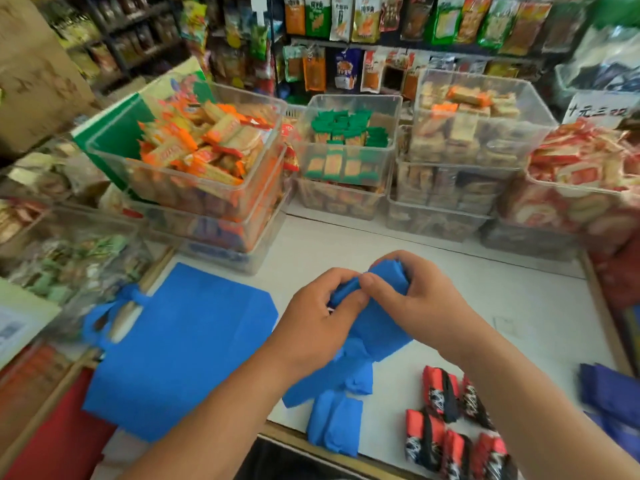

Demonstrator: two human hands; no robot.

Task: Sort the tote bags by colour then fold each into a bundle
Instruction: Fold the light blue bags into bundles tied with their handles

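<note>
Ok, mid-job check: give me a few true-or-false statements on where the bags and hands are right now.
1. The left hand and the right hand both grip a blue bag. True.
2. The flat blue bag lies right of the hands. False: it lies to their left.
3. Red-and-black bundles sit on the counter, front right. True.
4. The blue bundles lie on top of the flat blue bag. False: they lie on the counter near its front edge.
</note>
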